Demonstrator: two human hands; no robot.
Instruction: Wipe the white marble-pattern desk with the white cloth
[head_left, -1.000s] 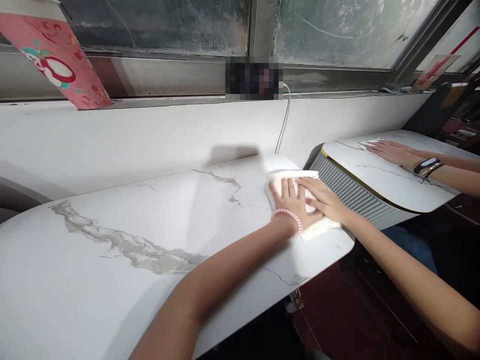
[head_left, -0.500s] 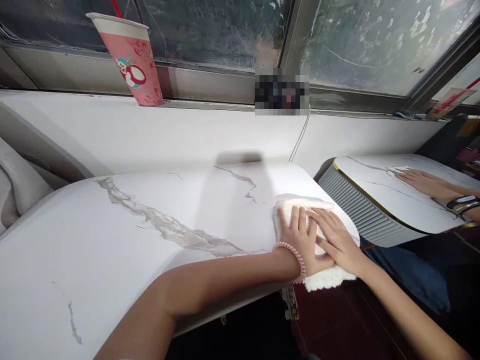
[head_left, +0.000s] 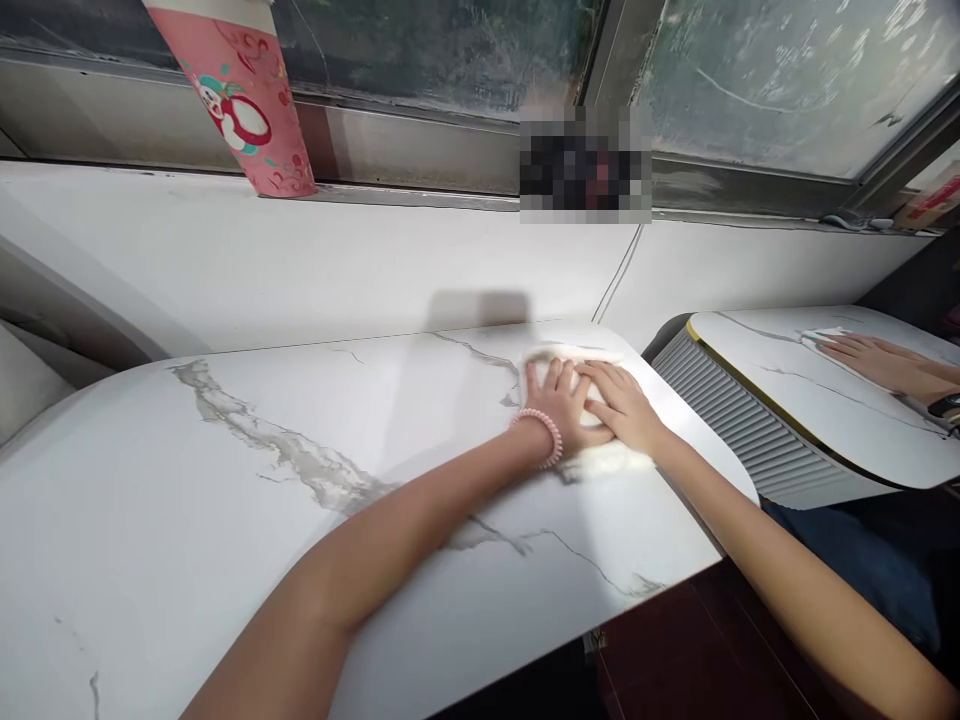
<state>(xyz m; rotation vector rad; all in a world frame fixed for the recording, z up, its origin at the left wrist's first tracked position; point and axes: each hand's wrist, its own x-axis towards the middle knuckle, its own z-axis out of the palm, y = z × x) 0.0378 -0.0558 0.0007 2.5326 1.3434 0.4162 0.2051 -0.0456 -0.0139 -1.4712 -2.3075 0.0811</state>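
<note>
Both my hands press a fluffy white cloth (head_left: 607, 462) onto the white marble-patterned tabletop (head_left: 247, 560), near its far right part. My left hand (head_left: 562, 405) lies flat with the fingers spread and has a pink coiled band at the wrist. Right beside it, my right hand (head_left: 622, 405) rests flat on the cloth, its fingers stretched out and its thumb side meeting the left hand. The cloth's far edge and its fringed near edge stick out around my hands; the middle is hidden under them.
On the window ledge stands a pink paper cup (head_left: 244, 110). A blurred-out item (head_left: 585, 165) sits farther right, with a thin cable (head_left: 619, 270) hanging down. At the right, another person's hands (head_left: 877, 355) rest on a white cloth on a second marble-patterned table (head_left: 810, 400) with ribbed sides.
My two hands have slid the cloth away from the table's near edge toward the wall and slightly left. The view has shifted a little, so the cup sits higher in it.
</note>
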